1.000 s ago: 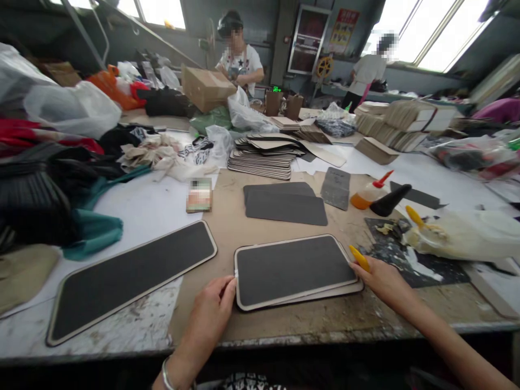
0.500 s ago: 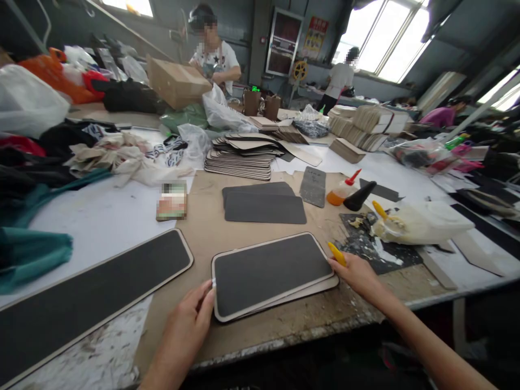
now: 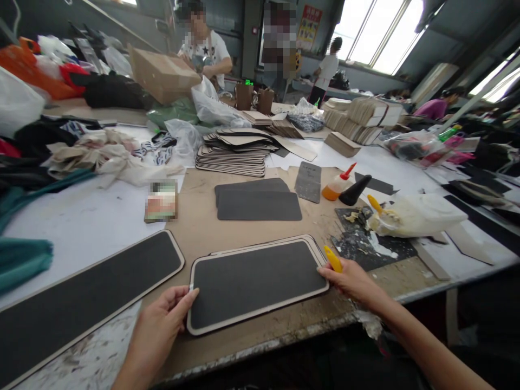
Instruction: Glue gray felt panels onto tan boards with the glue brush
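A dark grey panel with rounded corners and a pale border lies near the table's front edge, over a similar pale-edged piece that shows along its far side. My left hand pinches its left edge between thumb and fingers. At the right end, my right hand has its fingertips on the panel's edge. The same hand is closed around a yellow-handled brush, whose pale, ragged end seems to hang below the palm. Beyond the panel lie two plain dark grey pieces, one overlapping the other.
A long dark panel lies at left. Right of the middle are a red-tipped bottle, a black cone-shaped thing, a glue-stained board and a whitish container. Stacked panels stand behind. Other people work farther back.
The panel has shifted left and towards me, so it now covers the near side of the piece below. My left thumb has come onto its top. The view has also shifted slightly.
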`<act>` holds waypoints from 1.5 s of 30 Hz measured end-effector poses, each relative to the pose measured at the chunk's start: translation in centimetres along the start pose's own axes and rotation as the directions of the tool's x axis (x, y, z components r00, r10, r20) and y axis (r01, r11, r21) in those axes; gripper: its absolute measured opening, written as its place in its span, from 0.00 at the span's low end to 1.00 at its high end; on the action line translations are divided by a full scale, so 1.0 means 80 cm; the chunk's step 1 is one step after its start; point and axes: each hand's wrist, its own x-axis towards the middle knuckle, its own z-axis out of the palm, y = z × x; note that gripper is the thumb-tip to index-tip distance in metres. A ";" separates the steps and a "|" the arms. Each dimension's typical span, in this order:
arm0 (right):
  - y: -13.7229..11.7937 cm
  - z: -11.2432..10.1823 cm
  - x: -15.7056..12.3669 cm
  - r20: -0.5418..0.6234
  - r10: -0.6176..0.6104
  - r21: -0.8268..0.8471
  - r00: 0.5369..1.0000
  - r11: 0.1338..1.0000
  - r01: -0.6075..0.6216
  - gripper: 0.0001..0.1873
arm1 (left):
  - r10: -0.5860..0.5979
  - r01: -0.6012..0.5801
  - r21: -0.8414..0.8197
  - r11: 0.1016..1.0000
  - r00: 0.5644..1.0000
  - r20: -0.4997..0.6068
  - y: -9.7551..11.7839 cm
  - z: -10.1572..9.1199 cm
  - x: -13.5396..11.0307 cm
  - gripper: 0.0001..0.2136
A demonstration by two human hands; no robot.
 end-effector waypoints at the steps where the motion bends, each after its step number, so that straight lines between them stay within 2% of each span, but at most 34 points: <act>1: 0.003 0.004 0.002 0.003 0.005 0.002 1.000 1.000 -0.005 0.13 | -0.016 0.016 -0.020 1.000 1.000 0.002 0.001 0.000 0.001 0.24; 6: 0.011 0.012 0.010 -0.020 -0.002 -0.059 1.000 0.998 0.001 0.11 | -0.021 0.022 -0.047 0.999 0.999 0.026 -0.005 -0.002 0.006 0.23; 13: 0.004 0.009 0.007 -0.021 0.017 -0.147 1.000 0.989 -0.020 0.11 | -0.022 0.022 -0.020 1.000 1.000 0.012 -0.005 -0.001 0.006 0.22; 20: 0.014 0.009 0.013 0.003 -0.013 -0.171 1.000 0.985 0.014 0.15 | 0.027 -0.024 -0.051 0.998 0.998 0.059 -0.007 -0.004 0.005 0.18; 28: 0.029 0.007 0.024 -0.005 -0.007 -0.262 1.000 0.965 0.005 0.19 | 0.027 -0.018 -0.088 0.996 0.994 0.107 -0.010 -0.006 0.006 0.15; 35: 0.027 0.005 0.022 0.006 -0.033 -0.295 0.999 0.955 0.033 0.18 | 0.027 -0.016 -0.104 0.994 0.994 0.105 -0.011 -0.005 0.004 0.12; 45: 0.004 0.005 0.004 0.002 -0.072 -0.260 0.997 0.963 0.070 0.12 | -0.007 0.013 -0.062 0.998 0.995 0.097 -0.004 -0.006 0.002 0.18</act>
